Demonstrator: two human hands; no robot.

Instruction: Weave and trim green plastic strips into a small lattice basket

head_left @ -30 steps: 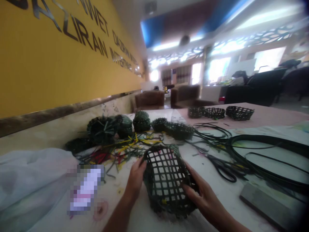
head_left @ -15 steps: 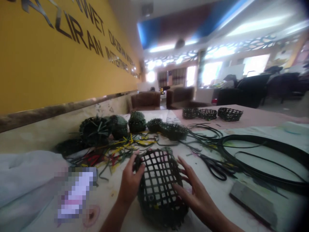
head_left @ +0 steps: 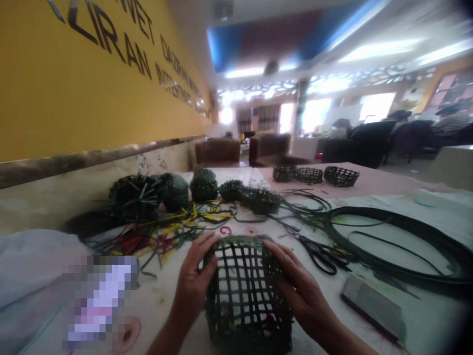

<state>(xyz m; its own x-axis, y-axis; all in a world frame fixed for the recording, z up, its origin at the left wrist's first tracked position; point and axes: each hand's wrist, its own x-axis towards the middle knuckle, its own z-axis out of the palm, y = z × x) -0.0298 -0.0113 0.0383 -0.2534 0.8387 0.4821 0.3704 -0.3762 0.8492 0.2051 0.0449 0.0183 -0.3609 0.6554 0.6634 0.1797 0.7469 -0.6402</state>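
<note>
Green basket (head_left: 248, 339); between left hand (head_left: 194, 276) and right hand (head_left: 301, 286)

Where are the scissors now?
In the head view, the scissors lie right of centre, between the right hand and the dark strip coil, just beyond the grey block.

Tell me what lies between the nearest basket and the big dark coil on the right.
In the head view: the right hand, against the basket, then the black scissors on the tablecloth, short of the coil.
</note>
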